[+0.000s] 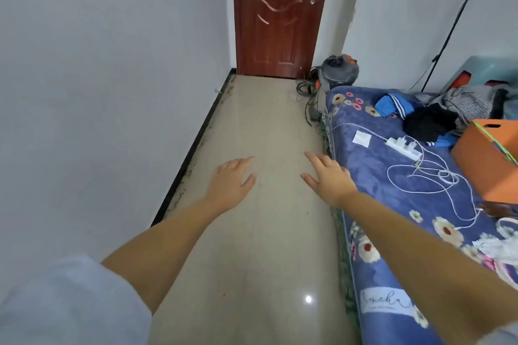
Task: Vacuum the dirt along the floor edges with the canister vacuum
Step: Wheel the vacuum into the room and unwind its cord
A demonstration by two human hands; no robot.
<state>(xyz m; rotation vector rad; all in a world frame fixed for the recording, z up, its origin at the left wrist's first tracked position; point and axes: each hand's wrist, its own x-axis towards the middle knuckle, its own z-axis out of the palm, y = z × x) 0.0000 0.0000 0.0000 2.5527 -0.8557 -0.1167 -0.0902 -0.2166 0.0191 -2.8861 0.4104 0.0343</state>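
Observation:
The grey canister vacuum (339, 70) with orange parts stands at the far end of the floor, beside the door and the bed's corner, with its hose and cord (307, 92) coiled on the tiles. Dark dirt specks (193, 162) lie along the black skirting (190, 154) at the left wall. My left hand (231, 182) and my right hand (326, 176) reach forward over the beige tile floor, both palm down with straight fingers and holding nothing. Both are far from the vacuum.
A bed with a blue flowered cover (392, 204) fills the right side, bearing a white power strip (403, 148) with cables, clothes (431, 120) and an orange box (487, 159). A brown door (280, 14) closes the far end. A white wall runs along the left.

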